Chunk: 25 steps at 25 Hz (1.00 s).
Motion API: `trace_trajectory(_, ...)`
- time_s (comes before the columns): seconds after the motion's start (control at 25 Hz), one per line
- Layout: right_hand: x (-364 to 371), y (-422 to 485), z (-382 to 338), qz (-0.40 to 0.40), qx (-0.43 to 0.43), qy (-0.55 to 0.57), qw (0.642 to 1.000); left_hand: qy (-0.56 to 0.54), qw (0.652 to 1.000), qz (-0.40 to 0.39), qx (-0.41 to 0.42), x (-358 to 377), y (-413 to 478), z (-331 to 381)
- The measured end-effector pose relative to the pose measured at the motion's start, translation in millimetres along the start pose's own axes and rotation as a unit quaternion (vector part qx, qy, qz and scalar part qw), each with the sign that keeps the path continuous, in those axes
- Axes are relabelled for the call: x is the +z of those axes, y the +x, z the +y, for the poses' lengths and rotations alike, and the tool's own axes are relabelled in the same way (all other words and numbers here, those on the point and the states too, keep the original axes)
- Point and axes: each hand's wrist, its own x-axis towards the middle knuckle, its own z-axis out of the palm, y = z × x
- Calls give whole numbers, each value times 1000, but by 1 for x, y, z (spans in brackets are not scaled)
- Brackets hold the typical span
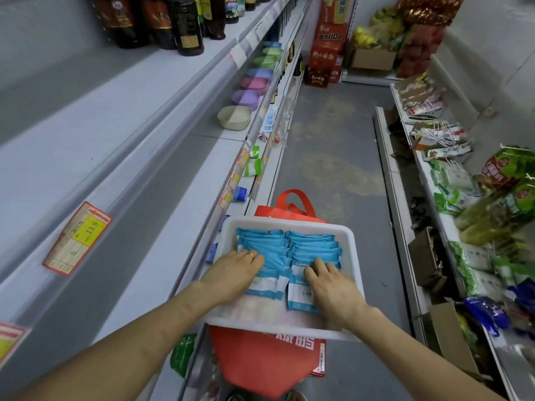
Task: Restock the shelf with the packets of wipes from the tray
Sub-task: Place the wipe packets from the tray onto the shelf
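Two hands work in a white rectangular plastic tray point(289, 222) in a shop aisle. The tray rests on a red fabric carrier bag point(269, 363), just beside the front edge of the bare grey metal shelf point(162, 198) on the left. The left hand point(237, 267), which wears one gold ring, lies with straight fingers on the left row. The right hand point(333, 282) bends its fingers into the right row, though whether it grips a packet cannot be told. The blue-and-white packets of wipes point(315, 244) overlap in two rows from the tray's near edge to its far edge, at least a dozen in all. One yellow-and-red price label point(78, 238) marked 13.9 sits on the shelf edge above. Farther along that shelf stand at least six stacks of pastel plastic bowls point(234, 117). Dark glass bottles point(162, 21) line the top shelf. Green bagged goods point(492, 198) crowd the right-hand racks, leaving a strip of grey concrete floor point(333, 140) open as far as the stacked red cartons point(327, 53) at the aisle's end.
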Motion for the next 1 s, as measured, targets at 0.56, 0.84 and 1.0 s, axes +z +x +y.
trace_trajectory(0.56,3,-3,4,-105,-40,45,993,-76,981,-170,59,-7,-13,-1)
trace_trajectory(0.84,-39,1,18,-136,-119,102,978,-152,977,-149,18,-33,-17,2)
trace_trajectory(1.0,-101,14,34,-104,-176,108,973,-173,979,-107,-21,-80,-19,3)
